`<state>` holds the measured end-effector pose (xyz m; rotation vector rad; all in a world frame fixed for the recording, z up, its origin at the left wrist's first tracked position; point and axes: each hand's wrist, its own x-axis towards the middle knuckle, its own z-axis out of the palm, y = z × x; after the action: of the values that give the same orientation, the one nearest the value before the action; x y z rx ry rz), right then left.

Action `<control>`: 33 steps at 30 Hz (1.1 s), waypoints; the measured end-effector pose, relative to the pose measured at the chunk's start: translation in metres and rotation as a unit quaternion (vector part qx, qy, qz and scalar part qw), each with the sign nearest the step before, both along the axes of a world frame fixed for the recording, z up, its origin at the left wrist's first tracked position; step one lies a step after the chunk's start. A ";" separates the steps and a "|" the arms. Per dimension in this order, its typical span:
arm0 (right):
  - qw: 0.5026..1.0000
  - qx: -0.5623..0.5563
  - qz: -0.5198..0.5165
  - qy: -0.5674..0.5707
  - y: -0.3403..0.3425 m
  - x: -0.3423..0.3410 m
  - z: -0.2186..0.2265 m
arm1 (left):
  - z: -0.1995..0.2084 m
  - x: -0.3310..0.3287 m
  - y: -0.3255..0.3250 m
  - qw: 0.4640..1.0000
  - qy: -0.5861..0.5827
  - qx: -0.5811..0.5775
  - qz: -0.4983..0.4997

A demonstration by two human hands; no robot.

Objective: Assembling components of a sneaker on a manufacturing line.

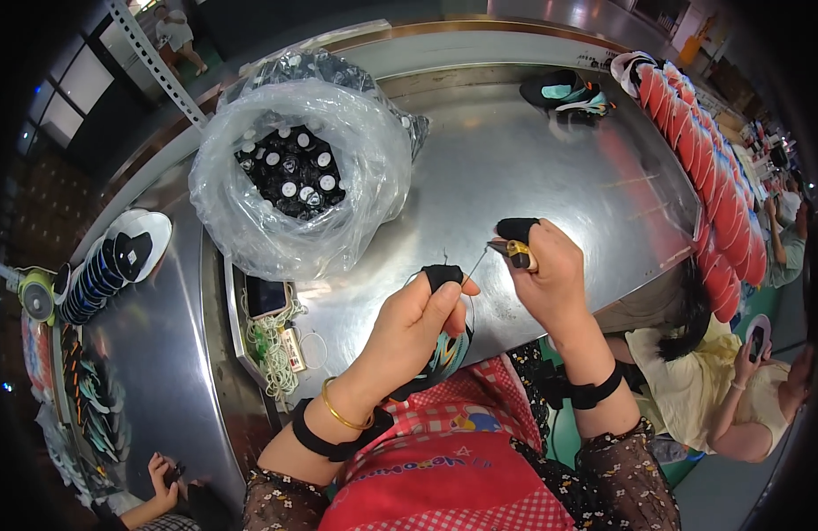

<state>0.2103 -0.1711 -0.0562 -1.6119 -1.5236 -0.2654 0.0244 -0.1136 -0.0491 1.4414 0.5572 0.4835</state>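
Mid-frame, left hand (407,320) grips a shoe piece (449,352), right hand (553,270) a yellow tool (520,255), maybe for thread (477,265) needing a steady tug.

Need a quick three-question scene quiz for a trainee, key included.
1. Multiple choice: what does the right hand hold?
A) a phone
B) a small yellow-and-black tool
C) a paintbrush
2. True or false: the left hand has a gold bangle at its wrist.
3. Fill in: inside the open clear bag, black pieces carry round ____ discs.

Key: 1. B; 2. True; 3. white
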 end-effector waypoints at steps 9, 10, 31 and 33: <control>0.996 -0.035 0.077 -0.033 0.007 -0.018 0.008 | 0.023 -0.004 0.008 0.992 -0.054 -0.093 -0.061; 0.995 -0.048 0.080 -0.040 0.006 -0.019 0.007 | 0.022 -0.005 0.008 0.992 -0.054 -0.094 -0.058; 0.849 -0.251 0.245 0.394 -0.020 -0.031 0.010 | 0.023 -0.015 0.024 0.973 0.062 -0.137 -0.175; 0.852 -0.266 0.249 0.376 -0.020 -0.026 0.003 | 0.025 -0.015 0.025 0.970 0.075 -0.127 -0.193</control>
<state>0.1838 -0.1906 -0.0534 -1.3712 -1.3484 1.0480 0.0091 -0.0887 -0.0240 1.3035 0.4260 -0.0083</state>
